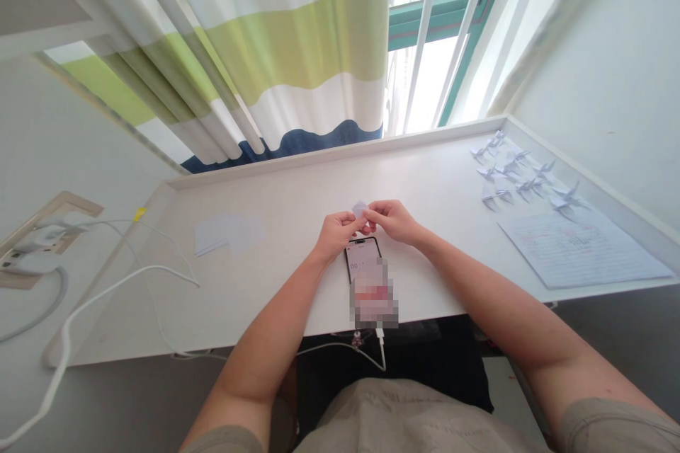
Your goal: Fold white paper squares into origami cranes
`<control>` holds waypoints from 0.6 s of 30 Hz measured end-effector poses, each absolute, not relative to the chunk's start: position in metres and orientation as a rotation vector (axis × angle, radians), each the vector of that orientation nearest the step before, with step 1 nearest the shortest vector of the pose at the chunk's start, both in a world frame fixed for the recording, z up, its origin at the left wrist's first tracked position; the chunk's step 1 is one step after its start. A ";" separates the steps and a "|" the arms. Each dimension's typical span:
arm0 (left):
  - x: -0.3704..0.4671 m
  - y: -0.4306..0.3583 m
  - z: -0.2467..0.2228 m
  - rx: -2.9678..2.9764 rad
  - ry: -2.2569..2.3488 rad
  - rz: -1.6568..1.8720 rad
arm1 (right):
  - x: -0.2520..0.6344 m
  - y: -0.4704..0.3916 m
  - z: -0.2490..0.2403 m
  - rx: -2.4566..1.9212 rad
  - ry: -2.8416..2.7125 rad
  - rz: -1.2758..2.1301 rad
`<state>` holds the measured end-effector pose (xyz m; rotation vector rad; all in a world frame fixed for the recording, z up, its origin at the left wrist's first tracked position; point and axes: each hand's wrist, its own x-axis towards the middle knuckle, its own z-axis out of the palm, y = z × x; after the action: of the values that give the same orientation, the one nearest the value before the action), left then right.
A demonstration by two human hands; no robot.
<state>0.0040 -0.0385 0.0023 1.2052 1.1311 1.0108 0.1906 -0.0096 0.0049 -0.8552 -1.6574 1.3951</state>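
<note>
Head camera: the person's left hand (pixel 338 232) and right hand (pixel 394 220) meet above a white table (pixel 290 226), fingertips of both pinching a small, folded piece of white paper (pixel 360 208) just beyond a black-edged phone (pixel 363 250). White folded-paper birds (pixel 530 187) cluster at far right, behind lined, written-on paper (pixel 579 253); flat white paper pieces (pixel 210 235) lie left.

White bench (pixel 425 187), raised rim (pixel 276 164) at back & R. Phone (pixel 364 255) ctr, nr front edge. Slips (pixel 212 234) L. Folded papers (pixel 531 186) grouped R rear; lined paper (pixel 581 255) w/ writing R front. Cable (pixel 154 267) over L end.
</note>
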 end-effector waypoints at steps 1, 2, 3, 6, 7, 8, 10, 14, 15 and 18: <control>0.004 -0.039 0.002 1.205 1.124 1.011 | 0.190 -0.010 0.005 -0.863 -1.663 1.386; 0.004 -0.039 0.002 1.207 1.118 1.012 | 0.190 -0.010 0.004 -0.871 -1.665 1.382; 0.004 -0.039 0.002 1.210 1.112 1.014 | 0.190 -0.010 0.004 -0.877 -1.662 1.382; 0.005 -0.039 0.000 1.229 1.109 1.025 | 0.189 -0.009 0.004 -0.873 -1.655 1.404; 0.006 -0.039 0.000 1.238 1.115 1.031 | 0.189 -0.009 0.004 -0.872 -1.654 1.407; 0.006 -0.039 -0.001 1.247 1.122 1.035 | 0.189 -0.009 0.005 -0.878 -1.654 1.403; 0.006 -0.039 -0.001 1.260 1.136 1.036 | 0.190 -0.009 0.005 -0.910 -1.652 1.379; 0.005 -0.039 0.000 1.267 1.101 0.999 | 0.190 -0.009 0.007 -0.964 -1.613 1.348; 0.004 -0.040 0.001 1.266 1.083 0.996 | 0.191 -0.010 0.008 -0.967 -1.602 1.349; 0.004 -0.040 0.003 1.266 1.048 1.013 | 0.191 -0.011 0.009 -0.951 -1.581 1.362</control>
<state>0.0039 -0.0403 0.0031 1.2664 1.0484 1.0126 0.1913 -0.0108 0.0095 -0.9512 -1.5812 1.3623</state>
